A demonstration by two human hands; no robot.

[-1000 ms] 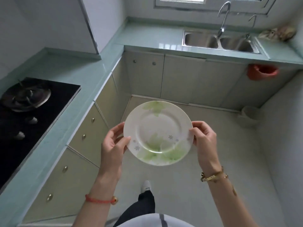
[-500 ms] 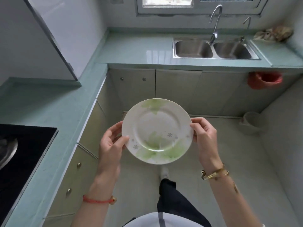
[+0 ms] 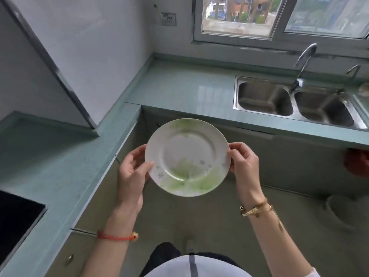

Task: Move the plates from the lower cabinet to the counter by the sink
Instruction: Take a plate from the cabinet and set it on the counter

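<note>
Plainly round, glossy leaf-printed plate

At 7 o'clock from the left hand, a thin red cord bracelet circles the wrist, with a small gold bead at its 3 o'clock end. The wrist at 5 o'clock from the right hand carries a gold bangle with tiny markings and a fine gold chain beside it. At 6 o'clock in the view are a white top with a grey vertical stripe, dark trousers and a pale shoe.
</note>
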